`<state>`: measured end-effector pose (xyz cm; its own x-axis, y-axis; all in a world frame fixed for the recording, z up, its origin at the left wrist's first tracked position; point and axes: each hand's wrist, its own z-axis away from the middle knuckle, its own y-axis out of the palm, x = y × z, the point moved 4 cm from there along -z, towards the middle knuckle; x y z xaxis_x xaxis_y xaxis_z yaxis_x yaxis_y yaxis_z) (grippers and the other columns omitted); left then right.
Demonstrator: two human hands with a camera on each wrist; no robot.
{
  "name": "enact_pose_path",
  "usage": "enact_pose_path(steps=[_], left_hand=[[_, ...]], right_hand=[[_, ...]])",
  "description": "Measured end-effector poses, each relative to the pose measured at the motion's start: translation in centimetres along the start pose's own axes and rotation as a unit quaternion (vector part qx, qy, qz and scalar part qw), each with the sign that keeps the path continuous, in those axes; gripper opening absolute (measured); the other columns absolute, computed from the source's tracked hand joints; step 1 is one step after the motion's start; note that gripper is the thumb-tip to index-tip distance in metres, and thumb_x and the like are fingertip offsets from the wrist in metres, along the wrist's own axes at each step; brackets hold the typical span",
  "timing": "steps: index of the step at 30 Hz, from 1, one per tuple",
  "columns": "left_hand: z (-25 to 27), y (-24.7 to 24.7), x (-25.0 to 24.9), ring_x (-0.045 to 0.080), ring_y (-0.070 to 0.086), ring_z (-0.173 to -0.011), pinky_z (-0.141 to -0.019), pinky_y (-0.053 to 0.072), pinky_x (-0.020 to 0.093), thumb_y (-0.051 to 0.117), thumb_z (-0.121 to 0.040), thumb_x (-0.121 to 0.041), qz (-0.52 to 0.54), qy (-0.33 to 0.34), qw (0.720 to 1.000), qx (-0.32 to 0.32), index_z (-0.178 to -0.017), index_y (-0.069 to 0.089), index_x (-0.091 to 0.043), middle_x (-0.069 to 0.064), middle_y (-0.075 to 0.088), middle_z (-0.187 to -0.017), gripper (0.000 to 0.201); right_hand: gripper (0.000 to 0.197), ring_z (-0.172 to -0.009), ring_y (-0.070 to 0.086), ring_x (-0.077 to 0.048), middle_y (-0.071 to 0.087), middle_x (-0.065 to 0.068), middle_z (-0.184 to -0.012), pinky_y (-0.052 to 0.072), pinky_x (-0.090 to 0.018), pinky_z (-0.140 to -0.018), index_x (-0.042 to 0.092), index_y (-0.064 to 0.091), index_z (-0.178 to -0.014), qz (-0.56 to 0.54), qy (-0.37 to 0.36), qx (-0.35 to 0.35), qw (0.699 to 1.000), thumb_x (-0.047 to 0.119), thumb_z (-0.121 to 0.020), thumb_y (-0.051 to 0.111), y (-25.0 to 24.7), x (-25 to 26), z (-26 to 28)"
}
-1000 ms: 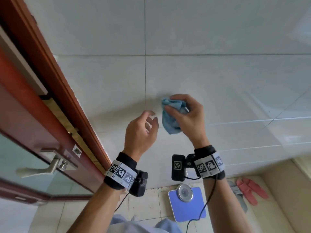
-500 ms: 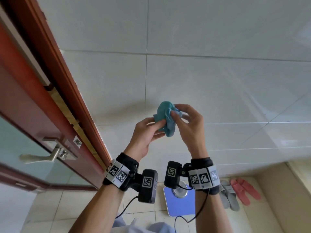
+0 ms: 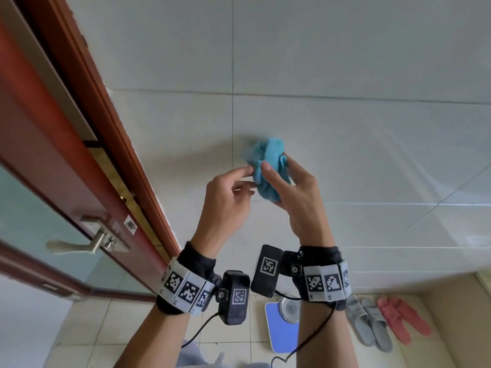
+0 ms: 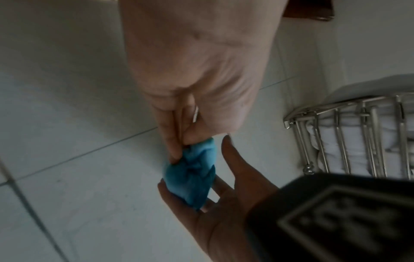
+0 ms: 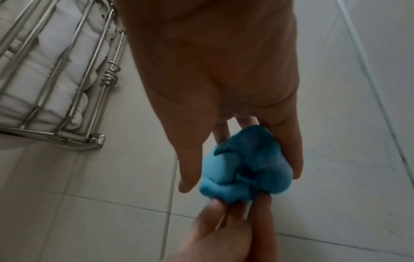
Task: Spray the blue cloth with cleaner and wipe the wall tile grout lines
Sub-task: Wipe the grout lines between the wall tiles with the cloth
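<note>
Overhead, a bunched blue cloth point(image 3: 268, 168) sits cupped in the right hand point(image 3: 295, 197), pinched at one edge by the left hand point(image 3: 225, 205), before white wall tile point(image 3: 345, 144); a door point(image 3: 47, 166), scale point(image 3: 281, 325) and slippers point(image 3: 382, 320) lie around.

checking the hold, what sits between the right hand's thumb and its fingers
The bunched blue cloth fills that gap: the right hand holds it between thumb and fingers, plainest in the right wrist view. The left hand pinches its far end.
</note>
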<state>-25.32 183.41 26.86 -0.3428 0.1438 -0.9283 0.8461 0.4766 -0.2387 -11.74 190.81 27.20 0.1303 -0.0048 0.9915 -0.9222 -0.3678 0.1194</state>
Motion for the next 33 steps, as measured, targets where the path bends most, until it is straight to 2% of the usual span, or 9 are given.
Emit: enact_pose_path(steps=[3,7,10,13,16,18,25,30,33], left_hand=[[0.1,0.4,-0.2,0.005,0.07,-0.11,-0.093,0.059,0.027,0.039,-0.095,0.021,-0.039,0.051,0.996,0.061,-0.135,0.068,-0.012,-0.004,0.067,-0.131,0.059],[-0.2,-0.9,-0.1,0.004,0.067,-0.11,-0.095,0.058,0.03,0.04,-0.096,0.021,-0.086,0.069,0.991,0.071,-0.136,0.068,-0.018,-0.009,0.065,-0.132,0.062],[-0.6,-3.7,-1.3,0.007,0.063,-0.115,-0.097,0.056,0.035,0.05,-0.095,0.015,-0.142,0.131,0.979,-0.064,-0.137,0.066,-0.013,-0.003,0.065,-0.132,0.053],[-1.3,-6.2,-1.5,0.025,0.051,-0.139,-0.114,0.045,0.041,0.058,-0.096,0.0,-0.232,0.178,0.935,-0.199,-0.148,0.052,-0.007,0.01,0.054,-0.149,0.053],[-2.0,-7.3,0.2,0.029,0.023,-0.157,-0.12,0.009,0.006,0.063,-0.1,-0.016,-0.269,0.107,0.928,-0.233,-0.162,0.027,-0.008,0.016,0.025,-0.169,0.073],[-2.3,-7.3,1.4,0.028,0.012,-0.16,-0.119,0.002,0.005,0.061,-0.102,-0.017,-0.273,0.097,0.928,-0.234,-0.164,0.018,-0.005,0.017,0.013,-0.172,0.077],[-4.1,-6.7,3.0,0.036,0.006,-0.16,-0.128,0.024,0.046,0.051,-0.102,-0.005,-0.288,0.137,0.916,-0.245,-0.162,0.01,0.005,0.028,0.001,-0.17,0.073],[-4.5,-6.2,3.1,0.033,0.003,-0.161,-0.129,0.022,0.042,0.049,-0.1,0.001,-0.29,0.115,0.918,-0.247,-0.163,0.008,0.003,0.026,-0.001,-0.171,0.075],[-4.2,-5.9,3.0,0.032,0.003,-0.161,-0.128,0.025,0.044,0.047,-0.098,0.005,-0.287,0.123,0.918,-0.246,-0.164,0.008,0.001,0.024,0.002,-0.171,0.077]], right_hand=[[0.031,-0.1,0.073,-0.027,0.076,-0.008,-0.106,0.061,-0.054,-0.092,0.02,0.076,-0.114,0.003,-0.045,-0.043,0.998,0.028,-0.086,0.088,-0.2,0.1,0.0],[0.046,-0.099,0.074,-0.01,0.077,0.003,-0.11,0.06,-0.026,-0.082,0.017,0.074,-0.126,0.007,-0.099,-0.129,0.987,0.015,-0.083,0.089,-1.4,0.6,0.1],[0.054,-0.112,0.069,-0.01,0.07,-0.001,-0.128,0.062,-0.03,-0.087,0.015,0.07,-0.131,0.072,-0.213,-0.238,0.945,0.02,-0.082,0.09,-2.8,2.6,-0.4],[0.053,-0.124,0.061,-0.01,0.063,-0.007,-0.138,0.058,-0.028,-0.094,0.009,0.07,-0.131,0.095,-0.35,-0.355,0.862,0.024,-0.084,0.088,-3.4,5.0,-1.4],[0.052,-0.131,0.059,-0.023,0.062,-0.015,-0.143,0.054,-0.029,-0.102,0.007,0.069,-0.132,0.132,-0.412,-0.404,0.806,0.015,-0.084,0.086,-2.8,5.6,-3.6],[0.051,-0.128,0.06,-0.027,0.062,-0.017,-0.141,0.057,-0.041,-0.099,0.006,0.069,-0.132,0.17,-0.428,-0.403,0.791,0.004,-0.083,0.083,-1.7,4.6,-4.6],[0.036,-0.125,0.06,-0.034,0.064,-0.016,-0.137,0.054,-0.044,-0.104,0.001,0.074,-0.123,0.346,-0.541,-0.22,0.735,-0.007,-0.088,0.075,2.2,1.4,-3.9],[0.042,-0.125,0.064,-0.033,0.066,-0.02,-0.134,0.053,-0.034,-0.105,-0.003,0.071,-0.125,0.151,-0.447,-0.505,0.723,0.001,-0.084,0.078,-6.6,5.7,-5.2],[0.045,-0.126,0.062,-0.024,0.066,-0.016,-0.136,0.048,-0.02,-0.105,0.001,0.071,-0.127,0.131,-0.424,-0.537,0.718,0.003,-0.082,0.075,-6.6,7.5,-5.9]])
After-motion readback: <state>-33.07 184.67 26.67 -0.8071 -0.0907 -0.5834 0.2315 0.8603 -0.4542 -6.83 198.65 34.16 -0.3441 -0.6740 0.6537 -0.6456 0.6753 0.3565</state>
